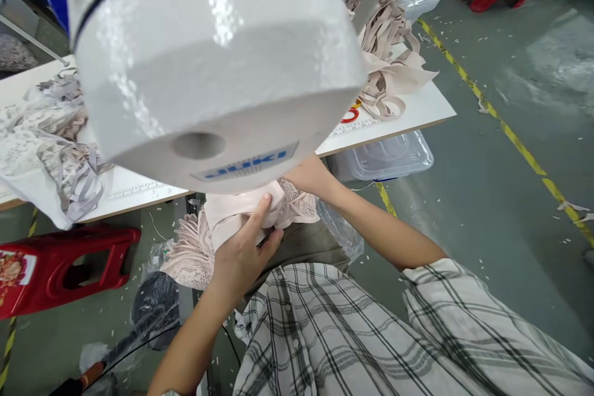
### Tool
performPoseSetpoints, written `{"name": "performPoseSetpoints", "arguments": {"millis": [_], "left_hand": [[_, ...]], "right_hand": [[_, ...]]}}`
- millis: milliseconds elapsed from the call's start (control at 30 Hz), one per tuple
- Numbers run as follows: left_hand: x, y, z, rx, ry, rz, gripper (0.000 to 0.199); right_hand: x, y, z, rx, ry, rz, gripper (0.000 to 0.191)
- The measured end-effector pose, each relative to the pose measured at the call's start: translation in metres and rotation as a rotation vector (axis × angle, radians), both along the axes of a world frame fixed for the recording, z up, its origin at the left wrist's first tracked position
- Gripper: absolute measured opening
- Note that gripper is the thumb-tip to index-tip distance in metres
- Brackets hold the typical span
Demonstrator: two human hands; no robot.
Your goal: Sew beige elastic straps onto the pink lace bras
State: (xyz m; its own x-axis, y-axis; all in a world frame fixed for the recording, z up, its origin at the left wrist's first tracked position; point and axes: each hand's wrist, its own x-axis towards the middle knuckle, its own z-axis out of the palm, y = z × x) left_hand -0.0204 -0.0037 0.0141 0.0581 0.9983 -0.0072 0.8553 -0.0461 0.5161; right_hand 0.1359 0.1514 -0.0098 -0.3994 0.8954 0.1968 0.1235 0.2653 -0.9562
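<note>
A pale pink bra [232,210] with lace parts lies over my lap, just below the sewing machine head [223,74]. My left hand [245,250] is closed on its near side, thumb and fingers pressing the smooth fabric. At the lace on the right, my right hand [309,176] touches the same garment; its fingers are hidden by the machine head and cloth. A gathered bundle of pale pink lace pieces [192,253] hangs to the left of my left hand. The machine's needle area is out of sight behind the head.
White lace garments [51,136] cover the table's left part. Beige strap pieces [385,55] and red-handled scissors [351,115] lie on the right. A red stool [65,266] stands at the left, with a clear plastic bin [390,154] under the table's right end.
</note>
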Motion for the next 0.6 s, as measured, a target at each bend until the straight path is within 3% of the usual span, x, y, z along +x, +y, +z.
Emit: {"name": "performPoseSetpoints", "arguments": {"millis": [167,300,600], "left_hand": [[-0.005,0.003,0.007,-0.035,0.012,0.010,0.065],[-0.007,0.000,0.007,-0.052,-0.001,0.029,0.062],[-0.016,0.005,0.006,-0.010,0.066,0.048,0.062]], "right_hand": [[-0.002,0.011,-0.004,0.153,-0.085,-0.015,0.014],[0.004,0.014,-0.005,0.165,-0.115,0.088,0.016],[-0.008,0.014,0.014,0.129,-0.200,0.051,0.018]]}}
